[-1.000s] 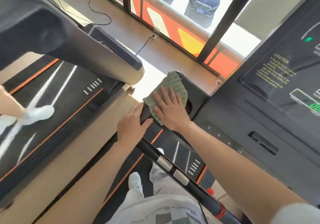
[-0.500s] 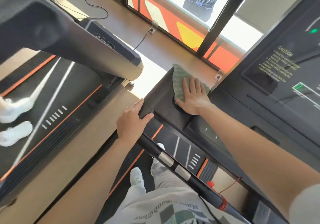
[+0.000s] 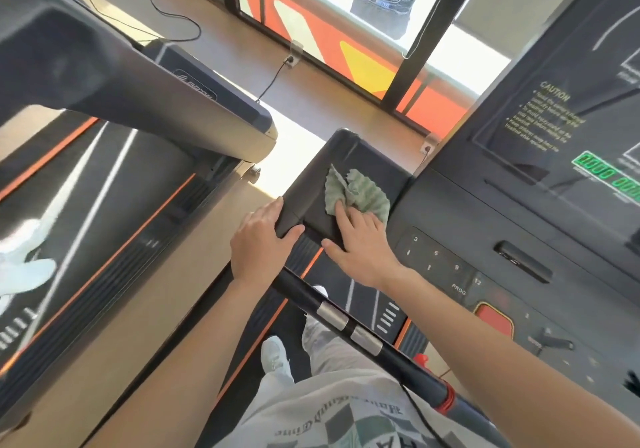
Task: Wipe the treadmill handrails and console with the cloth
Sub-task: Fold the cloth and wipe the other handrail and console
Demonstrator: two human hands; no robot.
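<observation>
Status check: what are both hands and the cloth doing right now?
Left hand grips handrail. Right hand presses cloth on console. Nothing in the way.

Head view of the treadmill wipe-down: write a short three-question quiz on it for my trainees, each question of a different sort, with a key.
1. True or false: the left hand and the right hand both press the cloth.
2. The cloth is: A red, B green, C white.
3. Fill in: the ___ hand grips the end of the handrail.

Key: 1 false; 2 B; 3 left.
</observation>
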